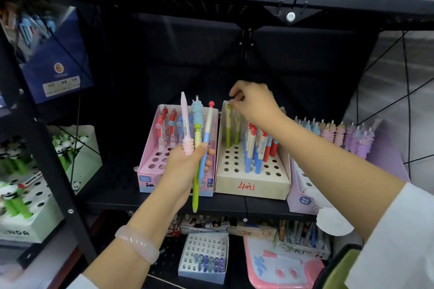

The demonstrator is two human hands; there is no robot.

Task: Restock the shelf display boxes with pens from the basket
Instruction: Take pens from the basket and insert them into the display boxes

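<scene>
My right hand (252, 101) pinches the light, stiff green pen (228, 128) by its top, seating it in the back row of the beige display box (252, 186), while my left hand (185, 163) grips three spare pens (196, 129) just left of that box.

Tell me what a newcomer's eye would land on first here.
First, the left hand in the centre foreground, gripping a fan of pens in front of the pink box. Next, the right hand reaching over the beige box beside it, its fingers pinching the top of a green pen standing at the box's back left.
</scene>
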